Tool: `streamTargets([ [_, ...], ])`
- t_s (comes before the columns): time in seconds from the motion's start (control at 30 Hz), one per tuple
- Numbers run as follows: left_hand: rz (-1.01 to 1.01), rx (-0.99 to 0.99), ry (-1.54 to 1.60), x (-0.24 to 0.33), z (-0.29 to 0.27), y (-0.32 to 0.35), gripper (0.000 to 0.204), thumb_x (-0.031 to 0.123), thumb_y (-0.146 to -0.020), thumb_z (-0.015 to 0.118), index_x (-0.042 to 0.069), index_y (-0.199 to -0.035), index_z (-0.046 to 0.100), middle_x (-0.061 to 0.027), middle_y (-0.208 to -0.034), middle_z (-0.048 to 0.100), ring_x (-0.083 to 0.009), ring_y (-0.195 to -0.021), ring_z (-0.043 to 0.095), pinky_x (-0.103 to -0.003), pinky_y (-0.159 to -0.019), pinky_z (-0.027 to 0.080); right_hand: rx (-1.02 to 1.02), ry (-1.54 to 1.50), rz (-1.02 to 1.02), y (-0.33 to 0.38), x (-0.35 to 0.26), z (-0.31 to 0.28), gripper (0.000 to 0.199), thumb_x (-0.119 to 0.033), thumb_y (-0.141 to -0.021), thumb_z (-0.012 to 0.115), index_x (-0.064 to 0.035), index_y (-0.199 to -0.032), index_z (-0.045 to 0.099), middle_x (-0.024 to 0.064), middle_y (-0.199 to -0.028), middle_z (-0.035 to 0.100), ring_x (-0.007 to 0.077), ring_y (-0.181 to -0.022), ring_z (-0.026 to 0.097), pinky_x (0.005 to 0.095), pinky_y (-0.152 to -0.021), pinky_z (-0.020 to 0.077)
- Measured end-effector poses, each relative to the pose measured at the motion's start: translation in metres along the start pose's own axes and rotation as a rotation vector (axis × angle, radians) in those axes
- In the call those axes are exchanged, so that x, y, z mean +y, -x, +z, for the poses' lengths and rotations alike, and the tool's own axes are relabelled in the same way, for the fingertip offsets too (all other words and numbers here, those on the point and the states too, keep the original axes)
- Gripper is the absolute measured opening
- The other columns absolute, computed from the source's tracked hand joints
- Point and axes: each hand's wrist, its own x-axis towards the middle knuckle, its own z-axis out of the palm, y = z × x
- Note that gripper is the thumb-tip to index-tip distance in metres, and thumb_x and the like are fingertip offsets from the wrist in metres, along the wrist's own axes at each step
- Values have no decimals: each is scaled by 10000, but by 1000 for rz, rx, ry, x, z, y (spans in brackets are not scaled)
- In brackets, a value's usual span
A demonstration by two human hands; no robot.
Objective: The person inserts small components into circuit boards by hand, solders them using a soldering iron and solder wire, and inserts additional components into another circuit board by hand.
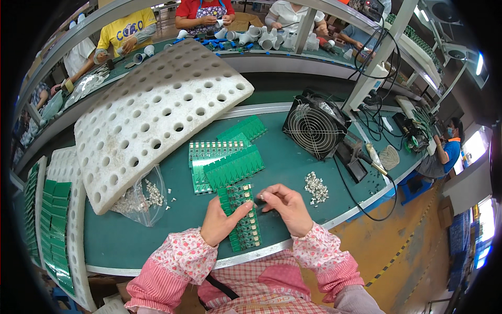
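Observation:
My left hand [220, 222] grips a long green circuit board [244, 230] by its left side, with the thumb lying across the top. Pale square parts run in a row down this board. At its upper right edge, the fingers of my right hand [291, 210] are pinched together. Whatever sits between those fingertips is too small to make out. Just beyond my hands, more green circuit boards [234, 166] overlap on the green work mat [183, 230]. A small pile of whitish metal parts [316, 189] lies to the right of my right hand.
A large white foam board with holes [157, 112] leans across the back left. Near it lies a plastic bag of small parts [144, 201]. Racked green boards [55, 230] stand far left. A black fan [316, 125] and a soldering iron [372, 163] with cables are at right. Co-workers sit beyond.

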Motion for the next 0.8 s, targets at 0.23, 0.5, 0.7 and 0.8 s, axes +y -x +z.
streamTargets([
  [0.23,26,11,-9,2,3,1,241,90,-843,651,-6,-1058,600,-36,-937,642,-91,-823,589,-252,-719,490,-24,-35,18,-5,5,17,175,-200,-911,591,-29,-939,576,-3,-838,581,64,-762,532,210,-700,446],
  [0.5,66,21,-30,1,4,1,222,91,-840,662,-11,-1030,611,-35,-903,633,-85,-793,594,-240,-682,490,22,-75,-31,-6,15,21,182,-206,-921,579,-27,-931,552,-10,-804,567,54,-736,513,203,-696,431],
  [0.7,110,6,-133,-5,4,2,236,69,-837,650,-9,-1056,608,-40,-952,621,-104,-838,582,-260,-731,478,70,-118,-94,-3,30,26,168,-180,-925,573,-26,-959,515,5,-862,568,56,-785,527,212,-719,443],
  [0.8,134,9,-174,-5,6,2,218,63,-826,660,-7,-1026,614,-35,-919,594,-100,-826,578,-257,-704,473,88,-99,-121,-2,31,24,186,-149,-914,589,-1,-982,499,24,-864,562,44,-776,528,204,-680,455],
])
